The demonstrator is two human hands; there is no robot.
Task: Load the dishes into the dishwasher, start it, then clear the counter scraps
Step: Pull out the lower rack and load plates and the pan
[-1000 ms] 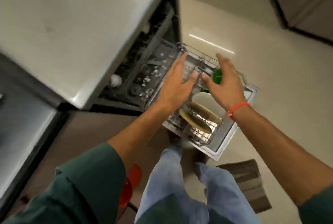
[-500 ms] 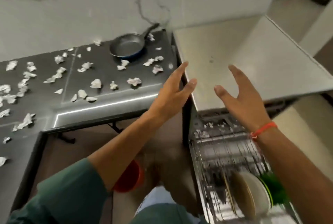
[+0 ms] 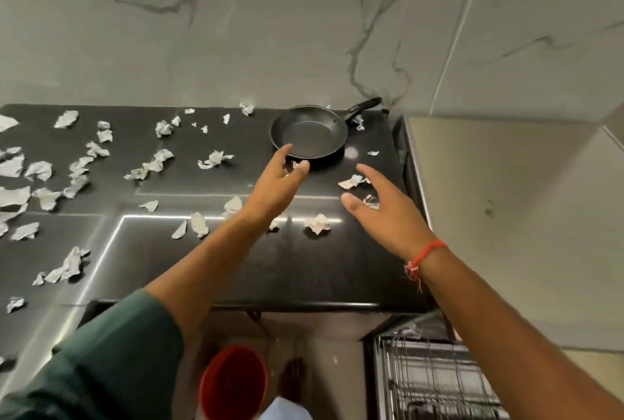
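Head view shows your frying pan (image 3: 309,131) at the far right of the dark bench (image 3: 236,267), paper scraps (image 3: 216,159) strewn leftward. Your left hand (image 3: 277,179) reaches open-fingered to its near rim; your right hand (image 3: 385,213) hovers spread, empty, near the dishwasher rack (image 3: 435,382).

We see rack (image 3: 435,382) at 5 o'clock cut by bottom edge, right forearm (image 3: 526,345) covering part of it. Red bucket (image 3: 233,382) at 6 o'clock half out of view. Scraps (image 3: 13,196) at 9 o'clock clipped by left edge. Left hand (image 3: 277,183) hides part of pan (image 3: 309,136) rim.
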